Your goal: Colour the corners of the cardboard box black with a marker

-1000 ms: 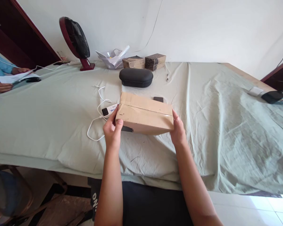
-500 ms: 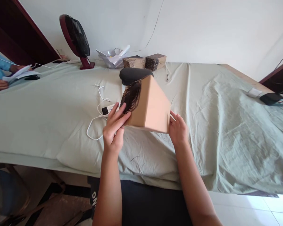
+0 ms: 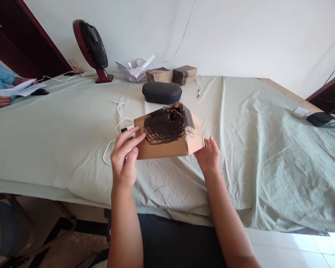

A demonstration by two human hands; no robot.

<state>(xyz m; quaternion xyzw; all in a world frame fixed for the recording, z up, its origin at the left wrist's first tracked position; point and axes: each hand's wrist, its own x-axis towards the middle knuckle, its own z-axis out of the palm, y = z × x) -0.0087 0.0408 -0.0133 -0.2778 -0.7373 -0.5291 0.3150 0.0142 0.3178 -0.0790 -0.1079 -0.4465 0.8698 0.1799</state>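
A brown cardboard box (image 3: 162, 149) with black scribble over its top and near side is held up between both hands, above the cloth-covered table. My left hand (image 3: 124, 156) grips its left end, two fingers lying on the near face and the thumb beneath them. At the right end, my right hand (image 3: 209, 153) supports the box from the side and below; some of its fingers are hidden behind the cardboard. Just beyond the box lies a black zipped case (image 3: 162, 92). A white cable (image 3: 107, 149) and a partly covered power strip (image 3: 124, 130) sit behind my left hand.
Two scribbled cardboard boxes (image 3: 184, 74) stand by the wall, beside a clear plastic basket (image 3: 134, 73) and a fan (image 3: 93, 48). A small pen-like item (image 3: 198, 93) lies right of the case. Another person's hands (image 3: 0, 100) hold papers at far left.
The box has been turned in my hands, so its scribbled side now faces me instead of a plain corner. My left hand has shifted slightly left. The black case shows more fully.
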